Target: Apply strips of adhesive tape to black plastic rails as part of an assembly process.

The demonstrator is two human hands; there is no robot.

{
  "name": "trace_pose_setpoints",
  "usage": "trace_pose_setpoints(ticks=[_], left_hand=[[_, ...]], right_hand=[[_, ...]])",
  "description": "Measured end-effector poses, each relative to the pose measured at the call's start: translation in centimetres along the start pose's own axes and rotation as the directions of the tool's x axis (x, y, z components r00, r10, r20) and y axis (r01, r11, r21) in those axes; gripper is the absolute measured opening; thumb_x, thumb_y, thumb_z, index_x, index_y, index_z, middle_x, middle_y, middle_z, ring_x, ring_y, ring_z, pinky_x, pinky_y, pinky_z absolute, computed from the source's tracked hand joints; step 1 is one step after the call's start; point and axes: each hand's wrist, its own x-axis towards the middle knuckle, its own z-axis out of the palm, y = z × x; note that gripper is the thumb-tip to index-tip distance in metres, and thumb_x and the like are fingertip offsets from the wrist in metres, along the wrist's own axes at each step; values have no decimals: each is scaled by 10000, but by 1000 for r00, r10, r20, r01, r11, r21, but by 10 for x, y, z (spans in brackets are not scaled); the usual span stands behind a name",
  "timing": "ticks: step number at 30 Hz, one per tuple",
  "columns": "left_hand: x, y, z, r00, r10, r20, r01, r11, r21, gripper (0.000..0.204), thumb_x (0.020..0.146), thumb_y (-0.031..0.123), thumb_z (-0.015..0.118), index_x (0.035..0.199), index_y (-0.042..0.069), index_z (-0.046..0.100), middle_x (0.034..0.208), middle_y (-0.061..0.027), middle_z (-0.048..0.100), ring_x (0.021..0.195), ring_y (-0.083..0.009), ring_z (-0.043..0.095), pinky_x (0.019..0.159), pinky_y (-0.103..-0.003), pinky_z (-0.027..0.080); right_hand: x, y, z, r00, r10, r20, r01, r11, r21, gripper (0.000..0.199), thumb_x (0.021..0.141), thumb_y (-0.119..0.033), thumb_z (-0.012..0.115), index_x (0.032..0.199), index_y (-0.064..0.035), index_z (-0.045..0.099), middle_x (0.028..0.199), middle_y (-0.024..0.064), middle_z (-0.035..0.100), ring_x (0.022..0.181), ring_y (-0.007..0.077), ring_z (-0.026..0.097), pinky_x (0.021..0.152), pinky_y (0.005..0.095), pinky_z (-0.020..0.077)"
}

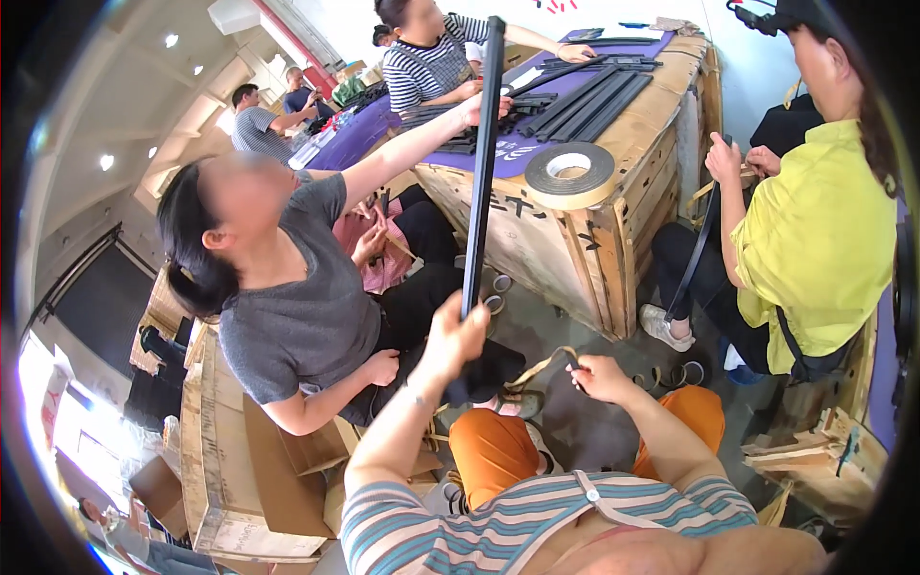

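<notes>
My left hand (455,337) is closed around the lower end of a long black bar (482,172), which rises upright in front of me past the crate top. Low on the right, my right hand (606,379) pinches the end of a curled tan tape strip (541,368). Something small and dark shows at those fingertips. A wide roll of dark tape with a tan side (596,184) lies on the near corner of the wooden crate (537,244).
Several black bars (589,103) lie on the crate's purple cover. A co-worker in grey (297,259) reaches across on the left; another in yellow (815,230) sits at right, holding a black strip. Tape rings (688,374) lie on the floor. An open cardboard box (278,470) stands lower left.
</notes>
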Motion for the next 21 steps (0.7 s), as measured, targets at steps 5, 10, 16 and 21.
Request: trace_pose_setpoints(ticks=[5,10,16,21], left_hand=[[-97,-34,-12,987,161,16,-154,966,-206,233,885,266,554,855,47,482,601,-8,462,488,-81,417,476,-202,342],[-142,-18,-20,987,142,69,-117,951,-285,288,908,307,502,891,20,484,579,-15,450,448,-83,411,408,-202,339],[-163,-18,-22,993,45,109,11,885,-466,392,901,359,486,1000,-20,480,527,-51,440,399,-131,422,366,-236,353],[-171,-35,-28,985,36,167,53,866,-497,421,863,286,566,1146,-5,456,678,-70,506,494,-135,481,430,-234,397]], right_hand=[[-9,-20,15,994,-61,-88,76,981,180,165,874,-130,527,821,10,597,727,65,631,661,117,583,638,263,465],[-37,-94,32,977,-214,-8,205,928,312,119,898,-57,469,904,4,570,772,38,594,720,87,552,678,245,467],[-70,-149,33,969,-238,68,221,956,194,161,926,-133,460,949,-5,556,707,18,551,633,73,513,592,220,447],[-80,-159,34,956,-291,21,273,917,291,77,915,-95,478,940,-23,479,704,27,558,627,80,543,578,218,464]])
